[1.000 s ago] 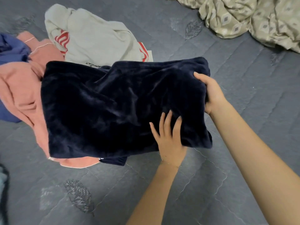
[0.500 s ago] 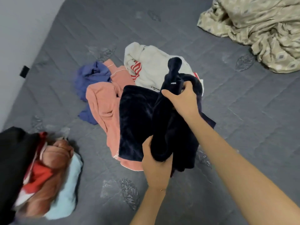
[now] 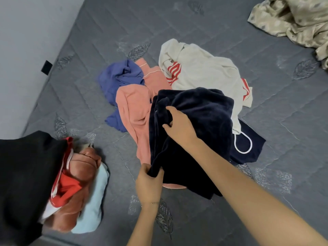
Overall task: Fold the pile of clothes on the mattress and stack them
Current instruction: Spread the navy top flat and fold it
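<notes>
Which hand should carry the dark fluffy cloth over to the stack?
Probably the left hand: it already pinches the navy garment at its near corner, on the side nearer the stack. The right hand grips farther away.

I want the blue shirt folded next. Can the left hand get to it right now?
Probably not right away. The left hand is pinching the dark navy garment, and the blue shirt lies farther off, partly under the pink garment. It would need to let go first.

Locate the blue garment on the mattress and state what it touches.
In the head view the blue garment lies crumpled left of centre on the grey mattress, at the pile's far-left edge, partly tucked under the pink garment.
</notes>
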### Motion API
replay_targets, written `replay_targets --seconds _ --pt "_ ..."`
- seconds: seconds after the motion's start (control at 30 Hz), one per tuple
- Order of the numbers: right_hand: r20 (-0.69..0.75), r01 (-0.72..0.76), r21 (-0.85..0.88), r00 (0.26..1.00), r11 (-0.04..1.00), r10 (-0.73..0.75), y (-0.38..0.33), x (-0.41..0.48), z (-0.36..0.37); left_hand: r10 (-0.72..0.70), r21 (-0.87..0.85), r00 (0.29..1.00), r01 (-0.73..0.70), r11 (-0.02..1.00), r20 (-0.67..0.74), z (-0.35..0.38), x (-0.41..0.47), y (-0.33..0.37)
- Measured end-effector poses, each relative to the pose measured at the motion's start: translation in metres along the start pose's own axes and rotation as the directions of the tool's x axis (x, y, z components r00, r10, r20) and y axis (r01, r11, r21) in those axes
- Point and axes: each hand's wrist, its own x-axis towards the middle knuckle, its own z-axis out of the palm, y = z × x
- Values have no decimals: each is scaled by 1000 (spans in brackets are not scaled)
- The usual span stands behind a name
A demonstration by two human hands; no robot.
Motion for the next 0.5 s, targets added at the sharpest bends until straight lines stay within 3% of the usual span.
replay_targets --seconds 0.07,0.13,0.17,0.23,0.3,0.37,0.43,0.47,0.5 --pt "72 19 -16 997 1000 -18 -3 -1 5 -65 -15 996 66 998 58 0 6 -6" --pt "50 61 -34 997 998 -59 -2 -5 0 -74 35 990 71 997 119 1 11 -8" --pt "-40 102 -61 994 993 -104 1 -9 -5 -39 70 992 31 997 120 0 13 -6" --pt "-301 136 -220 933 966 -200 18 -18 -17 190 184 981 -192 964 29 0 14 0" --pt "-426 19 -336 889 942 -170 43 -28 -28 498 322 867 -471 821 -2 1 12 16" --pt "-389 -55 -388 914 920 -110 65 -37 -28 702 380 701 -689 618 129 8 10 34" --pt "-313 -58 -486 943 872 -111 77 -39 -22 760 417 569 -802 429 314 23 15 44" --pt "-272 -51 -529 956 847 -112 80 -37 -19 741 452 547 -815 364 389 30 22 42" --pt "-239 -43 -562 964 826 -113 82 -33 -16 701 496 568 -798 342 432 37 31 38"
